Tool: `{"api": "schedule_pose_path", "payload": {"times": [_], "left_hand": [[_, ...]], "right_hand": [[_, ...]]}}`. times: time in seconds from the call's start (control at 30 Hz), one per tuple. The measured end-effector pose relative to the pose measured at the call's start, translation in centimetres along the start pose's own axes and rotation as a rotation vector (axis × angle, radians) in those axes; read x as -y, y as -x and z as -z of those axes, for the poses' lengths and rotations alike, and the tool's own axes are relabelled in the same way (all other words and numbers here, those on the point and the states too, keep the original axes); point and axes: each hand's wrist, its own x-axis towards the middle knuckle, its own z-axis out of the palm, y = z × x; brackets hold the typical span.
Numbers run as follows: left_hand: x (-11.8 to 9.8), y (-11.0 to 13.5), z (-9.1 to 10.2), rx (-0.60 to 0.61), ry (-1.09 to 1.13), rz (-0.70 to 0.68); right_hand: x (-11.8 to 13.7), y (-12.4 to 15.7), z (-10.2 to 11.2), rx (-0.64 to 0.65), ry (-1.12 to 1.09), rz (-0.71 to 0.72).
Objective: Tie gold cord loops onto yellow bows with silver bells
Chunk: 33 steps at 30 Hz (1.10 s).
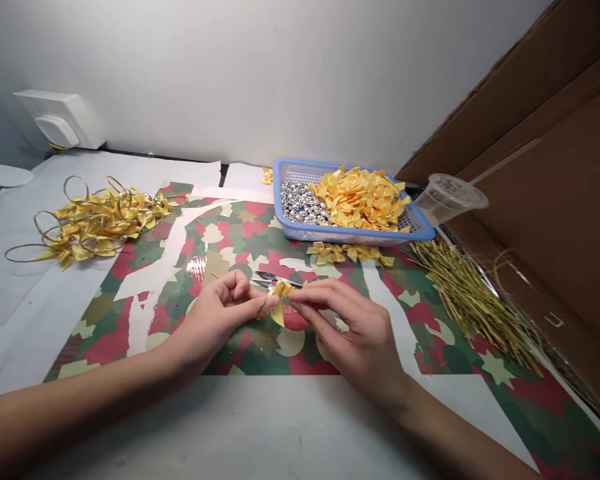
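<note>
Between thumb and fingers, my left hand (226, 303) pinches a yellow ribbon bow (281, 289) that has a thin gold tie or wire with it. My right hand (353, 319) is closed at the bow's right side, thumb and fingertips pressed together on its edge. Just behind the bow lies a pair of scissors or similar pointed blades (273, 277), partly covered by my fingers. More yellow bows (350, 253) lie in a row in front of the blue basket (300, 233).
The basket holds silver bells or beads (303, 203) and a heap of yellow bows (363, 200). Finished-looking bows with gold loops (100, 223) are piled at left. Gold twist ties (473, 300) lie at right, near a plastic cup (450, 197) and cardboard (545, 200).
</note>
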Motion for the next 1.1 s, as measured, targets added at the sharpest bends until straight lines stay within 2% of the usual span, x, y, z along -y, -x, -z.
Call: {"api": "schedule_pose_path", "payload": {"times": [0.2, 0.3, 0.47, 0.7, 1.1], "left_hand": [[0.06, 0.36, -0.17, -0.028, -0.010, -0.036], [-0.02, 0.31, -0.26, -0.034, -0.011, -0.033], [-0.16, 0.14, -0.17, -0.017, -0.031, -0.007], [0.17, -0.23, 0.35, 0.039, -0.017, 0.005], [0.16, -0.32, 0.33, 0.043, -0.033, 0.007]], "right_hand": [[-0.09, 0.20, -0.23, 0.074, -0.199, -0.281], [-0.23, 0.29, -0.42, 0.098, -0.289, -0.350], [-0.32, 0.38, -0.47, 0.097, -0.227, -0.309], [-0.19, 0.14, -0.28, 0.050, -0.058, -0.123], [0.08, 0.19, -0.24, 0.021, -0.029, -0.130]]}}
